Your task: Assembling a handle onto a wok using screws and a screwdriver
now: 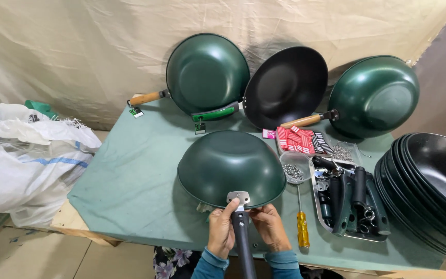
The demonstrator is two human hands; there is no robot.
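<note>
Left hand (222, 227) clamped round the dark handle (243, 237); right hand (270, 226) curled against its other side, just under the metal bracket (238, 198). The green wok (231, 166) lies upside down at the table's near edge on green cloth (130, 175). Risk: its smooth glossy dome may rock or slide on soft cloth, shifting the bracket. Yellow-grip screwdriver (302, 225) lies just right.
</note>
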